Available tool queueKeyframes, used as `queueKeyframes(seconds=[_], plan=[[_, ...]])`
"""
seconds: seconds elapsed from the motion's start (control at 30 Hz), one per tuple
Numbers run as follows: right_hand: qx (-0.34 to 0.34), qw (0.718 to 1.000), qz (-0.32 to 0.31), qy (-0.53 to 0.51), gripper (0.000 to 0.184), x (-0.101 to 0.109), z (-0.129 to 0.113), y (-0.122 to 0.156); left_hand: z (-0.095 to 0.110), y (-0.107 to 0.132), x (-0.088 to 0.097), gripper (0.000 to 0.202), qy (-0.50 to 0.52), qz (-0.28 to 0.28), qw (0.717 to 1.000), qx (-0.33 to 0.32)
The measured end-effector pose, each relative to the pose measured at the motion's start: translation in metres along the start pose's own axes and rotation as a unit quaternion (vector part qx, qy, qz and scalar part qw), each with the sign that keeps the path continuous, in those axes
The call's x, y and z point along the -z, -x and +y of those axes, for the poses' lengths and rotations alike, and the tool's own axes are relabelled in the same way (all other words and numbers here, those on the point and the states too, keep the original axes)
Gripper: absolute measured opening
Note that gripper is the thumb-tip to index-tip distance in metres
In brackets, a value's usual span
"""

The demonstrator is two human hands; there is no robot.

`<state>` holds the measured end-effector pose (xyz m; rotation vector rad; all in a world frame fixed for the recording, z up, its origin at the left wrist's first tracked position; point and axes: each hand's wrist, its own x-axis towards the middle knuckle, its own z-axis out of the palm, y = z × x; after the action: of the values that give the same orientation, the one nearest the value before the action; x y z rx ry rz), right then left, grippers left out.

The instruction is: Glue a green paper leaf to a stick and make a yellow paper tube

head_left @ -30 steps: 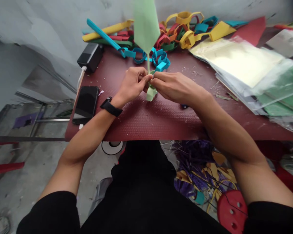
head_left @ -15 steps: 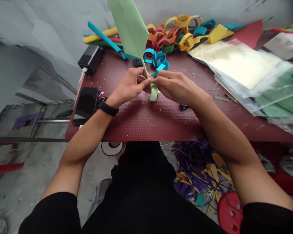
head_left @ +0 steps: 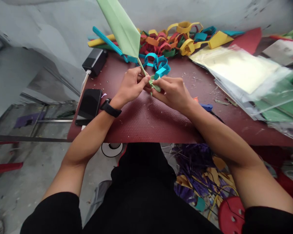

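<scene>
My left hand (head_left: pixel 130 86) pinches the narrow end of a light green folded paper strip (head_left: pixel 123 32). Its wide part points up and to the left, away from me. My right hand (head_left: pixel 175 92) has thumb and fingers closed on a small curled part of the green paper (head_left: pixel 157 87), close by the left fingertips. Fingers partly hide where the two parts meet. Just beyond the hands lies a blue paper chain (head_left: pixel 162 62), its nearest link close to the right fingertips; I cannot tell whether it is joined to the green paper.
Coloured paper chains (head_left: pixel 158 42) are heaped along the wall. Plastic-wrapped paper sheets (head_left: pixel 241 71) lie at the right. A phone (head_left: pixel 89 105) and a black box with a cable (head_left: pixel 95 61) sit at the left edge. A blue tool (head_left: pixel 207 107) lies by my right forearm.
The wide green paper has tipped further left. The green curl has turned up between my fingers, and my right hand has opened out slightly around it. The blue tool shows more.
</scene>
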<state>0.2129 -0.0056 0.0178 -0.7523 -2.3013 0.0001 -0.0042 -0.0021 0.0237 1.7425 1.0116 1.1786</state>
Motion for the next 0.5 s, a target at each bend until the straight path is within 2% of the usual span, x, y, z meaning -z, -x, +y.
queueKeyframes(seconds=[0.2, 0.5], plan=[[0.042, 0.998, 0.023, 0.027, 0.019, 0.001, 0.005, 0.0, 0.005, 0.001, -0.001, 0.039, 0.016, -0.002, 1.0, 0.012], [0.145, 0.987, -0.031, 0.061, 0.023, 0.014, 0.025, 0.001, 0.011, 0.0, 0.005, 0.027, 0.039, -0.017, 0.998, 0.038]])
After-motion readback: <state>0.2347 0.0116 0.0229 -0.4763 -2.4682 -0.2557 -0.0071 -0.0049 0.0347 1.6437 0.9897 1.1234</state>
